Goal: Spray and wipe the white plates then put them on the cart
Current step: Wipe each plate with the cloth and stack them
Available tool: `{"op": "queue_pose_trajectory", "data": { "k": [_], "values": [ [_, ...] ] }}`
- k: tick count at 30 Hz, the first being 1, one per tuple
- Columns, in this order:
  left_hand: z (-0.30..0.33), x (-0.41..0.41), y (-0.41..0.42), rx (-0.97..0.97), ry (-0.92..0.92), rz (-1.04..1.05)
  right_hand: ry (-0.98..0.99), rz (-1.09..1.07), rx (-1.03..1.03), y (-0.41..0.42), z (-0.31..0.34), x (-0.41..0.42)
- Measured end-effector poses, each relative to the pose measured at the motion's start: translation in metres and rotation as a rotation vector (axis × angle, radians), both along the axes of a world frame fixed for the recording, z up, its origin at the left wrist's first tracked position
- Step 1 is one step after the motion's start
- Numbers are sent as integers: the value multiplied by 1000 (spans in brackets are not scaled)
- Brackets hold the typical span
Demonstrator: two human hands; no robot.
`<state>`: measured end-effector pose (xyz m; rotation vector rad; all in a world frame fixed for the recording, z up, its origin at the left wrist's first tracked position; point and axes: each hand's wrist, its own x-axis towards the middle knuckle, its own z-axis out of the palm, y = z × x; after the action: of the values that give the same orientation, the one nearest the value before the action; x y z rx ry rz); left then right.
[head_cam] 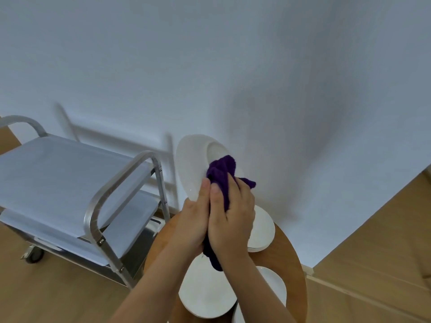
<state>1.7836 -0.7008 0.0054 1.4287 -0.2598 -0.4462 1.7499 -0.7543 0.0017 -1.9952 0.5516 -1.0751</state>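
White ceramic fills the middle of my view: the plate (pixel 196 166) I am cleaning, lifted above the round wooden bench (pixel 289 259) and tipped nearly upright. It stands on edge, its long axis running up and down, its face turned toward my right. My left hand (pixel 191 220) holds its lower rim, thumb pressed flat on the near side; I cannot see the other fingers behind the plate. My right hand (pixel 231 220) is curled tightly round a purple cloth (pixel 221 173), pressing its bunched end against the plate's face.

I judge this to be the wiping step. Next, I expect, the plate must travel left and be laid flat on the cart, which calls for a firm hold on the rim while tilting it level.

More white plates rest on the bench below my arms: a stack (pixel 263 229) on the right and others nearer me. Just left of the bench stands the metal cart (pixel 93 206), its shelves bare.
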Motion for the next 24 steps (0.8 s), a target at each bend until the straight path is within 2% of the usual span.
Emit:
{"op": "queue_pose_trajectory", "data": {
  "k": [3,5,7,8,10,13,18,21,24],
  "values": [
    [-2,2,4,0,7,49,23,128,-53,-8,2,2],
    [-5,3,9,52,0,21,44,220,122,-22,1,3],
    [-10,3,17,112,-11,-26,131,255,369,-42,-1,9],
    [-12,2,20,142,-40,-52,176,254,426,-52,-1,13],
    [-13,1,23,215,-95,-100,226,253,421,-63,6,21],
    [-11,6,25,202,-102,-158,180,350,388,-59,18,25],
    [3,15,23,-51,-10,-89,173,591,300,-40,15,15],
    [0,15,23,-46,4,-7,118,540,203,-35,-1,5],
    [-1,11,23,90,-49,-19,99,347,391,-39,-22,1]
  ]
}}
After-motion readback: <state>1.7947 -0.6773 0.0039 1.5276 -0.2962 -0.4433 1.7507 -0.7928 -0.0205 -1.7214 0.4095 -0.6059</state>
